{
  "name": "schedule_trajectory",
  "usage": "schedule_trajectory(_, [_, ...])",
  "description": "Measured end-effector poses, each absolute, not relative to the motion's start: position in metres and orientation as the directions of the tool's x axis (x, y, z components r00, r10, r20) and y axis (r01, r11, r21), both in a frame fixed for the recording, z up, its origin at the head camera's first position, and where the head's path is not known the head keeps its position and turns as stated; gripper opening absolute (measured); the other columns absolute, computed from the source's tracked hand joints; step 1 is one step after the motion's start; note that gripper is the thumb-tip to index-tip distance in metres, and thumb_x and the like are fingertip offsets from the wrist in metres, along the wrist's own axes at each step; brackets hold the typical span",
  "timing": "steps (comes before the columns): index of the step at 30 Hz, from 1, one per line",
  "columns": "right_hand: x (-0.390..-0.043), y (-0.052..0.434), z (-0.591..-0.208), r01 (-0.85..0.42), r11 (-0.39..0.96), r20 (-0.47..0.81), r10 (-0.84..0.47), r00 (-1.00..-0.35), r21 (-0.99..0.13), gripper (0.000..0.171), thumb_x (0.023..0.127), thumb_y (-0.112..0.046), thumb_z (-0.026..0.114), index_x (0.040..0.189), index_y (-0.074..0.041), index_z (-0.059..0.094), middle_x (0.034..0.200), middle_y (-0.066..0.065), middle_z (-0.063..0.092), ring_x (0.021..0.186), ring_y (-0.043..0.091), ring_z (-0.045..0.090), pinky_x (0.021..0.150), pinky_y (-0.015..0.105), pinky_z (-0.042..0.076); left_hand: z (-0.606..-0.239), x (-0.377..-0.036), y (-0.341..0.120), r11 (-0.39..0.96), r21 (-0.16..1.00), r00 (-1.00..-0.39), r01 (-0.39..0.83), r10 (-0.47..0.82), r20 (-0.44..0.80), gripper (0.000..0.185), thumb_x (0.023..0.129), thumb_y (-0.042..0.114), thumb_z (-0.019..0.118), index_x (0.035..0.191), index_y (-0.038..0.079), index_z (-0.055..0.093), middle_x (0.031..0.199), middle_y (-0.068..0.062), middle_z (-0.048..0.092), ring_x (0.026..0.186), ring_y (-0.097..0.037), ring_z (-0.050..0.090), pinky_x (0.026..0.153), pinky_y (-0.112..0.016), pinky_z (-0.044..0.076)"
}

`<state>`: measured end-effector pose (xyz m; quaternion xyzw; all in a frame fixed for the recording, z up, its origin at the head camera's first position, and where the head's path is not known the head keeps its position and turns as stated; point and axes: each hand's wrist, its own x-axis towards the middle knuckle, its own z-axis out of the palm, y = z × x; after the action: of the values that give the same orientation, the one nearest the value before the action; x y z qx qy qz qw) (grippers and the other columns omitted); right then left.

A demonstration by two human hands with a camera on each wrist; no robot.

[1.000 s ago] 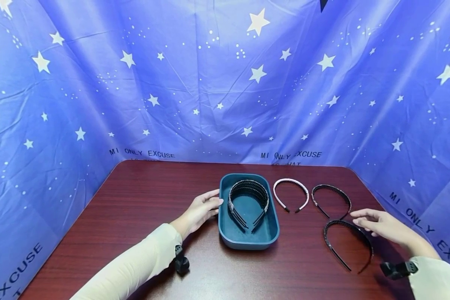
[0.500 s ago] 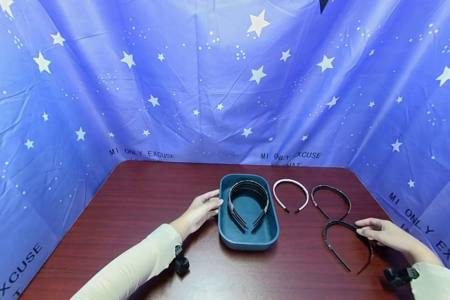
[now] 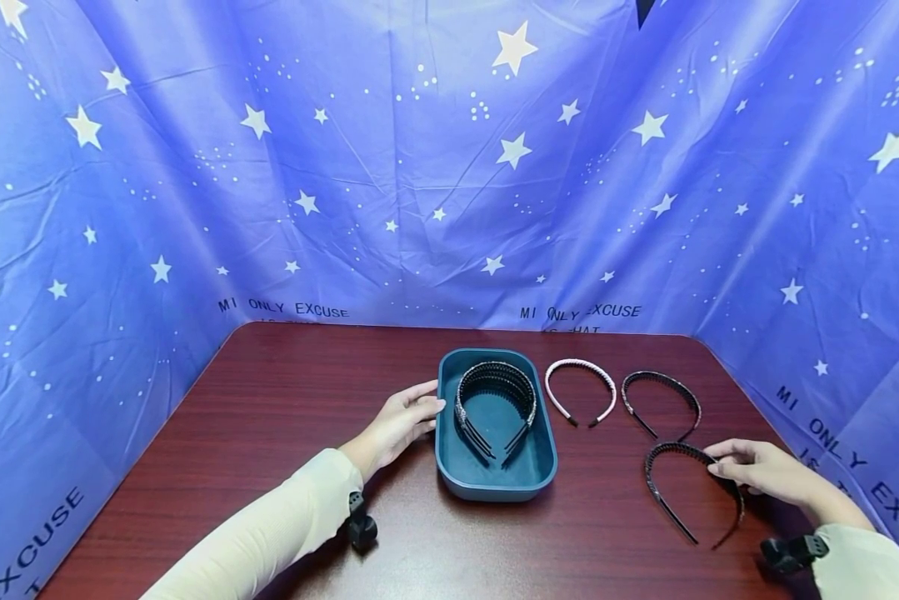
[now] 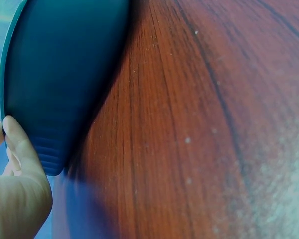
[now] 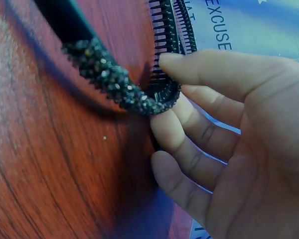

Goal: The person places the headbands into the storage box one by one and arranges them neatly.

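Contact was made by the right hand [image 3: 767,475] with the beaded black headband [image 3: 692,492], whose arch was pinched between thumb and curled fingers [image 5: 174,124] on the bench [image 3: 284,400]. The teal tray [image 3: 494,479] was touched on its outer wall by the straight fingers of the left hand [image 3: 400,421]; stacked headbands [image 3: 496,398] lay inside, just beyond those fingertips.

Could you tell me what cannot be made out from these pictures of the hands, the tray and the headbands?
- Head view: how many headbands are stacked in the tray; they overlap and are too small to count.
- Left wrist view: the tray's inside, hidden by its wall; most of the left hand is cut off by the edge.
- Right wrist view: the black headband beyond the right hand runs out of frame, blurred.
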<state>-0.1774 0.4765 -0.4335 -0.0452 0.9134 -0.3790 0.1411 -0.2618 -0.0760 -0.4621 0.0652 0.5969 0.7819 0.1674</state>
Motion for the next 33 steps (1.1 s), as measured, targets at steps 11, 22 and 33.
schedule_trajectory(11, [-0.1775, 0.4771, -0.4310, 0.022, 0.720, -0.232, -0.194, -0.953, -0.693, 0.039, 0.101, -0.020, 0.061, 0.123, 0.012, 0.058, 0.089, 0.003, 0.065, 0.075, 0.008, 0.056, 0.063, 0.030, 0.049, -0.4614, -0.2614, -0.0760, -0.227, 0.955, -0.936, -0.190, 0.337, -0.106, 0.057, 0.097, 0.005, 0.064, 0.150, 0.000, 0.042, 0.118, -0.015, 0.061, 0.098, -0.016, 0.062, 0.078, -0.021, 0.053])
schedule_trajectory(22, [-0.1790, 0.4780, -0.4277, -0.022, 0.722, -0.226, -0.244, -0.943, -0.691, 0.037, 0.103, -0.019, 0.057, 0.123, 0.013, 0.059, 0.085, 0.003, 0.063, 0.075, 0.009, 0.056, 0.063, 0.029, 0.049, -0.4611, -0.2609, -0.0751, -0.242, 0.952, -0.939, -0.185, 0.329, -0.099, 0.056, 0.097, 0.003, 0.063, 0.149, -0.001, 0.043, 0.118, -0.015, 0.060, 0.098, -0.016, 0.062, 0.077, -0.021, 0.054])
schedule_trajectory(33, [-0.1825, 0.4739, -0.4274, -0.031, 0.709, -0.216, -0.256, -0.942, -0.704, 0.037, 0.103, -0.020, 0.058, 0.125, 0.011, 0.059, 0.088, 0.002, 0.062, 0.074, 0.012, 0.057, 0.062, 0.029, 0.048, -0.4614, -0.2613, -0.0756, -0.237, 0.953, -0.936, -0.189, 0.338, -0.102, 0.057, 0.097, 0.004, 0.064, 0.149, 0.000, 0.043, 0.120, -0.016, 0.061, 0.099, -0.016, 0.063, 0.078, -0.021, 0.054])
